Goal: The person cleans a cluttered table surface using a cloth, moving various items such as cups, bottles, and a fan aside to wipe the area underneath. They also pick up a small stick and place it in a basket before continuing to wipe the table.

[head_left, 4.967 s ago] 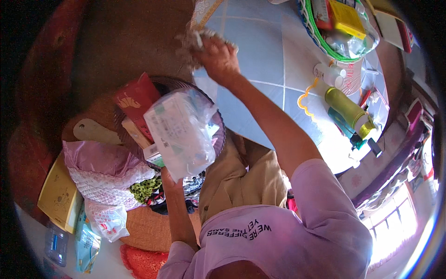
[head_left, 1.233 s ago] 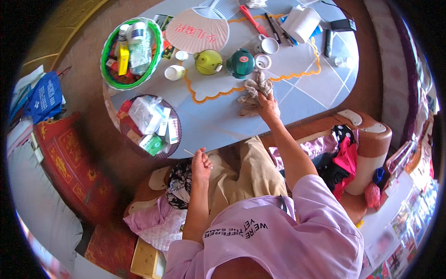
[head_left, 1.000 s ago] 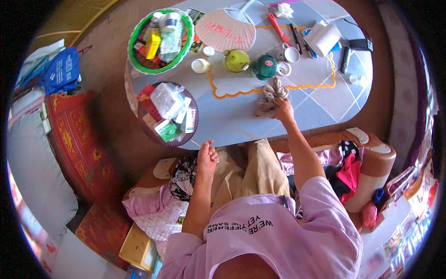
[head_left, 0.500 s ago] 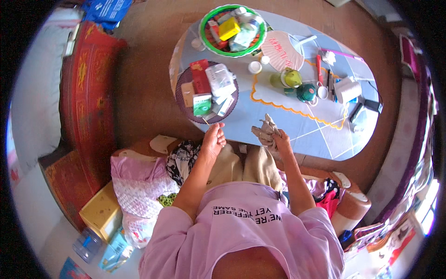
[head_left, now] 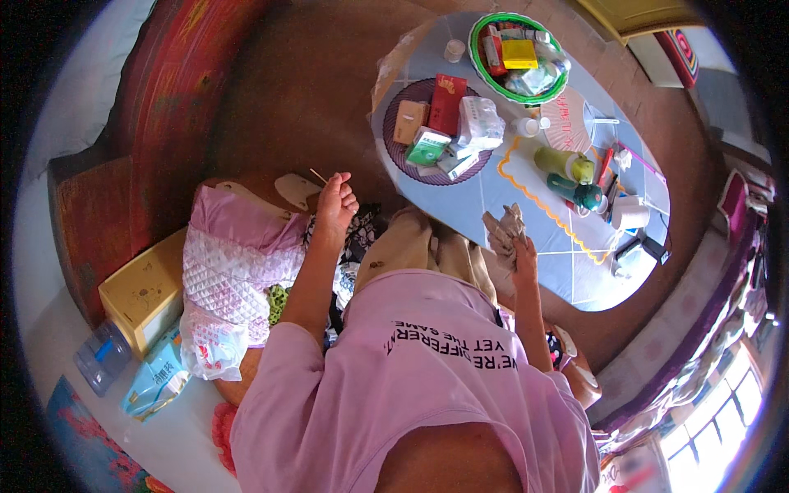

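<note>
My left hand (head_left: 336, 202) is closed, raised left of the table. A thin pale stick (head_left: 317, 176) pokes out of its fingers; what kind of stick I cannot tell. Over the table's near edge, my right hand (head_left: 525, 253) grips a crumpled grey-beige cloth (head_left: 503, 229), its folds standing up above the fingers. Nearest on the table is a round purple tray (head_left: 394, 111) bearing a red box (head_left: 448, 102), a green-and-white box (head_left: 428, 146), a tan box (head_left: 410, 122) and a white plastic bag (head_left: 480, 122).
On the oval table (head_left: 460, 205), a green-rimmed basket (head_left: 485, 80) holds packets. A fan (head_left: 567, 121), green bottles (head_left: 567, 164) and a white cup (head_left: 630, 213) stand farther right. Left of me are a quilted pink cloth (head_left: 234, 238), a yellow box (head_left: 148, 279) and a water jug (head_left: 103, 357).
My view has swung left, so the table sits farther right. My left hand has risen away from the purple tray with the stick. My right hand still grips the cloth.
</note>
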The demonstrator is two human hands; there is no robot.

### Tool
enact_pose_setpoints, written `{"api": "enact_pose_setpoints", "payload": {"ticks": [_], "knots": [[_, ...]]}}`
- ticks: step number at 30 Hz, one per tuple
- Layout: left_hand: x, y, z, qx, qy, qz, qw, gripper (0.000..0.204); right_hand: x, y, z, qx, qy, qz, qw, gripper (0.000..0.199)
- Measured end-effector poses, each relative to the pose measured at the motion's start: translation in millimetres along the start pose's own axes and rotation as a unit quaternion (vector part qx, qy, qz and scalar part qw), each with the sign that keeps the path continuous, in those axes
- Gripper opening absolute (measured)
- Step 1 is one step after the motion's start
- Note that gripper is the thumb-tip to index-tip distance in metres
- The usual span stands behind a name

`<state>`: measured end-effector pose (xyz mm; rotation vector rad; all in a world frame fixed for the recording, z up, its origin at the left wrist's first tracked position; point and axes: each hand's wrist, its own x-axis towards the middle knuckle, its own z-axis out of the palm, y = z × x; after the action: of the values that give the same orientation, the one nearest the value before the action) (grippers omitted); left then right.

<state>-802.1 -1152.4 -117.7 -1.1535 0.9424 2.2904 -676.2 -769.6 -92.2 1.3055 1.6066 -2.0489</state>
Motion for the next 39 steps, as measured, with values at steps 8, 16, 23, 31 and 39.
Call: {"api": "enact_pose_setpoints", "payload": {"ticks": [8,16,23,31,39], "knots": [[-7.5,4.3,-2.0,-0.026,-0.015,0.017,0.999,0.017,12.2,3.1,6.7,0.037,-0.044,-0.005,0.998,0.026],[-29.5,4.3,17.2,-0.022,-0.047,0.048,0.997,0.018,30.8,-7.9,-4.1,0.093,-0.052,-0.047,0.993,0.027],[-41.8,31.8,14.8,-0.024,-0.021,0.069,0.997,0.02,32.9,-14.7,2.9,0.122,-0.058,-0.073,0.988,0.031],[-6.2,121.7,-10.1,-0.017,-0.015,0.064,0.998,0.021,30.2,-56.1,104.7,0.176,-0.081,-0.103,0.976,0.03],[65.6,268.9,-25.4,0.03,0.009,0.051,0.998,0.02,39.7,-76.1,264.7,0.185,-0.022,-0.064,0.981,0.034]]}}
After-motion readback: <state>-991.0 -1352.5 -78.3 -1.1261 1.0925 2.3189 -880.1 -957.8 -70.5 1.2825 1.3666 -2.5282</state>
